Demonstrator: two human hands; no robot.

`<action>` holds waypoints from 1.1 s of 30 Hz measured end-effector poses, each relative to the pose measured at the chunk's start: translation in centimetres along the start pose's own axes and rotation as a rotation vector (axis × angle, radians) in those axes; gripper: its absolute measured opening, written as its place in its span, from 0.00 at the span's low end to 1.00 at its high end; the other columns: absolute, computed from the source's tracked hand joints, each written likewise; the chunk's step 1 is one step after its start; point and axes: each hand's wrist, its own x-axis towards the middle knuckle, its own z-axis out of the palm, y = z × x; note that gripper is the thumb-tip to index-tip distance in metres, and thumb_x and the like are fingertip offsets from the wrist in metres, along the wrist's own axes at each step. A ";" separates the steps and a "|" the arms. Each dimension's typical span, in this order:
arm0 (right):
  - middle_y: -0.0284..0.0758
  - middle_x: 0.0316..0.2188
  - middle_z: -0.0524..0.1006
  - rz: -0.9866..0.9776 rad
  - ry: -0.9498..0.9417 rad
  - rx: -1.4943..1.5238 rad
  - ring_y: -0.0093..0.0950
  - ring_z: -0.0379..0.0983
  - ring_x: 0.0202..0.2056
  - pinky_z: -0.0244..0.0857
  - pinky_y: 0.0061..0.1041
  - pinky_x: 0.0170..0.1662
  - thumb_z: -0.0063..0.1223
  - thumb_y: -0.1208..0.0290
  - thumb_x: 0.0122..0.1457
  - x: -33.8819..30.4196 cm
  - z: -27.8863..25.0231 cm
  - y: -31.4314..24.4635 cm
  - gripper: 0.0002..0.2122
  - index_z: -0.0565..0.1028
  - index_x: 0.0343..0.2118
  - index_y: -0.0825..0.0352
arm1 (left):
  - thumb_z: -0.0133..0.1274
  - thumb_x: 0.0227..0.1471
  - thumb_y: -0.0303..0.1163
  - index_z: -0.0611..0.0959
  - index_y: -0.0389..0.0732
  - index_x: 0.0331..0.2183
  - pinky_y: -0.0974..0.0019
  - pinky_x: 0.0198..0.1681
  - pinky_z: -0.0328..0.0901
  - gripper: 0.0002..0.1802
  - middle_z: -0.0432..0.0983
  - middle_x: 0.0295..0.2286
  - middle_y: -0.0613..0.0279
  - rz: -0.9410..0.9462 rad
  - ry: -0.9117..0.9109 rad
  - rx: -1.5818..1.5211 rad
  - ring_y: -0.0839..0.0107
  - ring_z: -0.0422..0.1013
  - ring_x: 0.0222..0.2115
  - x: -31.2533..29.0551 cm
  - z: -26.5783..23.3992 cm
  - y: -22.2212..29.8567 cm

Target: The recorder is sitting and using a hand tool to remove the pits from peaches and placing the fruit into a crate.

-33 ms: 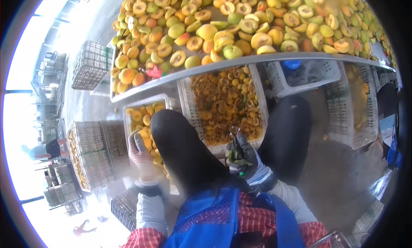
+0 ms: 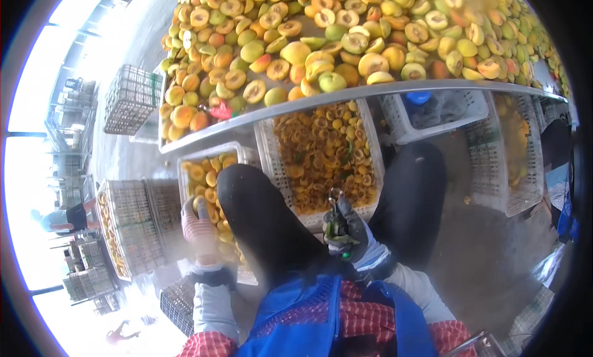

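Observation:
In a striped glove with grey fingertips, my left hand (image 2: 199, 232) reaches over the near-left crate of orange-yellow fruit halves (image 2: 217, 165). Its fingers are apart, and yellow fruit shows between the tips; whether they grip it is unclear. Between my knees, my right hand (image 2: 347, 233), in a dirty grey glove, is closed round a small hand tool (image 2: 335, 195) with a metal loop at its tip. Most of the handle is hidden; a green bit shows below the fist. The tip stands over the near end of the middle crate (image 2: 270, 150), filled with hollowed fruit pieces.
A metal-edged table (image 2: 296, 105) heaped with halved, peach-like fruit spans the far side. A plastic-lined crate (image 2: 445, 123) holds something blue. Fruit-filled crates (image 2: 503, 165) stand at right, more crates (image 2: 126, 224) at left. A person (image 2: 65, 218) is at far left.
My left fingers have parted, with yellow fruit now visible between them. The right hand has turned slightly, and the tool's loop points up more plainly. The view has shifted a little.

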 end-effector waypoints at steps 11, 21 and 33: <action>0.30 0.13 0.64 -0.248 0.319 -0.447 0.19 0.58 0.12 0.53 0.17 0.15 0.38 0.44 0.62 1.7 3.9 -0.4 0.25 0.68 0.22 0.64 | 0.54 0.52 0.48 0.80 0.35 0.34 0.59 0.36 0.66 0.22 0.76 0.30 0.48 0.672 -0.204 0.195 0.52 0.73 0.32 6.3 12.1 22.9; 0.28 0.19 0.65 -0.328 0.455 -0.517 0.16 0.58 0.16 0.57 0.16 0.21 0.44 0.51 0.63 0.9 2.6 -2.4 0.19 0.68 0.34 0.66 | 0.61 0.46 0.45 0.75 0.31 0.36 0.63 0.37 0.66 0.26 0.74 0.28 0.51 0.723 -0.774 -0.063 0.64 0.71 0.29 12.6 16.7 25.0; 0.31 0.31 0.69 -0.605 0.532 -1.030 0.18 0.64 0.28 0.62 0.18 0.32 0.49 0.64 0.62 0.7 4.2 -3.2 0.13 0.68 0.41 0.69 | 0.55 0.46 0.26 0.74 0.33 0.41 0.71 0.35 0.67 0.17 0.73 0.30 0.58 0.528 -0.500 -0.681 0.74 0.70 0.30 7.0 15.0 24.1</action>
